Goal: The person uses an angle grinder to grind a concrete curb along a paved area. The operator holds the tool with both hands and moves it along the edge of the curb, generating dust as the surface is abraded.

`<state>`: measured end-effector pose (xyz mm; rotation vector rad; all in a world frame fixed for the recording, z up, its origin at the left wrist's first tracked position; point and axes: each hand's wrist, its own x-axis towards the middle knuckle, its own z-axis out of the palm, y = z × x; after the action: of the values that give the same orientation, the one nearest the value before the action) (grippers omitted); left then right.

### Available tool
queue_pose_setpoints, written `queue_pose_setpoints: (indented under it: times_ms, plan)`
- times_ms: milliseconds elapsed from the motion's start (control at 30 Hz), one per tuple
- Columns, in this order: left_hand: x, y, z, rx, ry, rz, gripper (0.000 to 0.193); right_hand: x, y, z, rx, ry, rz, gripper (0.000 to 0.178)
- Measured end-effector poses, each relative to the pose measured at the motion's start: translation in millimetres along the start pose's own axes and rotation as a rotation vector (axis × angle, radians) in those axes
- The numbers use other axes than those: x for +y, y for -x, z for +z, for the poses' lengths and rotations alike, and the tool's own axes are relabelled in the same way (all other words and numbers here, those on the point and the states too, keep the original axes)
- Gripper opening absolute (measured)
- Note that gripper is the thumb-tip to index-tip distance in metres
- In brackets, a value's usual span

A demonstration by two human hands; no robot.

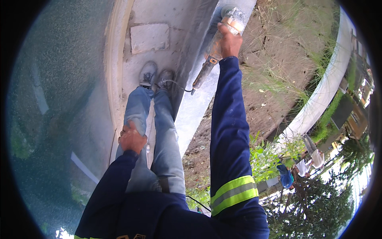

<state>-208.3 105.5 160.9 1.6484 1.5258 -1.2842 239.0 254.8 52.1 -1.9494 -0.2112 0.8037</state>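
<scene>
My right hand (230, 42) is wrapped round the body of an angle grinder (213, 49), orange and black and coated in pale dust. The grinder's head and disc are at the top surface of a long concrete ledge (195, 111), near its far end in view. From the grinder's rear handle a dark cord bends toward my shoes. My left hand (133, 139) rests against my left leg around the knee of my jeans (139, 105). Its fingers look curled, and whatever lies under them is hidden.
My dusty shoes (148, 73) stand on a concrete strip beside the ledge, near a rectangular slab (149, 38). A curb (112, 59) borders the asphalt (59, 75) at left. Right of the ledge lies soil with grass (278, 71), then a curved pale curb (318, 101). Several people (301, 169) are farther off.
</scene>
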Motion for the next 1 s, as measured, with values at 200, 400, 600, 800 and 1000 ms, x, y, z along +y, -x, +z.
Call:
queue_pose_setpoints:
  times_ms: [200, 400, 600, 800, 1000]
  plan:
    - [-3, -4, 4, 0.013, 0.027, 0.018, 0.096, 8, 14, -3, -0.035, 0.153, -0.027, 0.057]
    - [-4, -2, 5, 0.019, 0.009, 0.019, 0.097, 3, 2, 8, -0.041, 0.031, -0.038, 0.056]
    - [-2, -3, 0, 0.001, 0.006, 0.005, 0.097, 3, 5, 4, -0.030, 0.144, -0.049, 0.055]
    - [-5, 0, 4, 0.044, 0.011, 0.031, 0.098, 10, 1, 10, -0.071, 0.070, -0.035, 0.051]
    - [-5, 1, 3, 0.058, 0.007, 0.026, 0.097, 16, -4, -4, 0.007, 0.003, -0.011, 0.052]
